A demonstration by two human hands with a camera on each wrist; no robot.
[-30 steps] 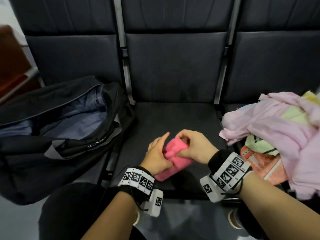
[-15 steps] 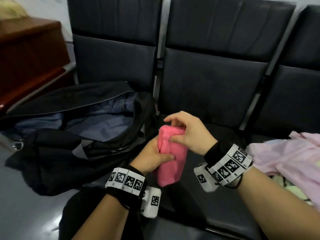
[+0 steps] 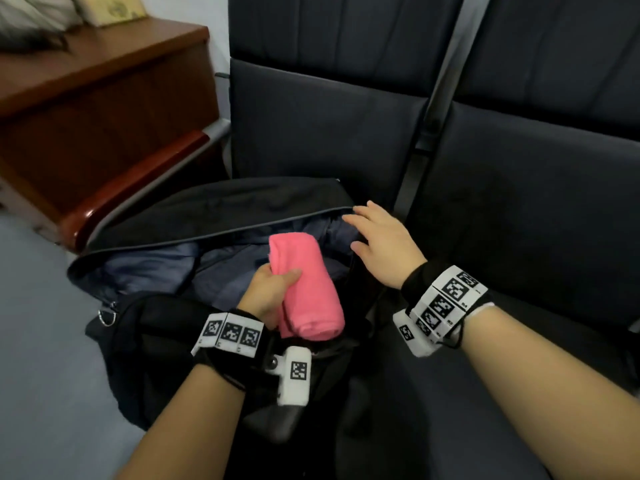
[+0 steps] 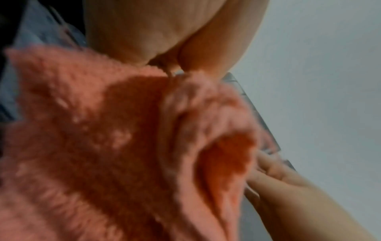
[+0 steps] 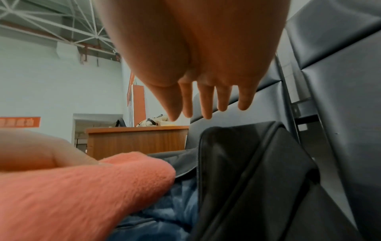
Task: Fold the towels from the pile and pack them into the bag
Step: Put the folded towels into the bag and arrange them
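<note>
1. Our left hand grips the rolled pink towel with thumb across it and fingers curled beneath, holding it over the open bag.
2. Our right hand hovers with fingers spread at the towel's 2 o'clock, holding nothing, near the bag's rim.
3. The one-handed grip sits near one end, so the roll could loosen as it drops in.
4. Half a second ago both hands held the towel, short of the bag's opening; now only the left does.
</note>
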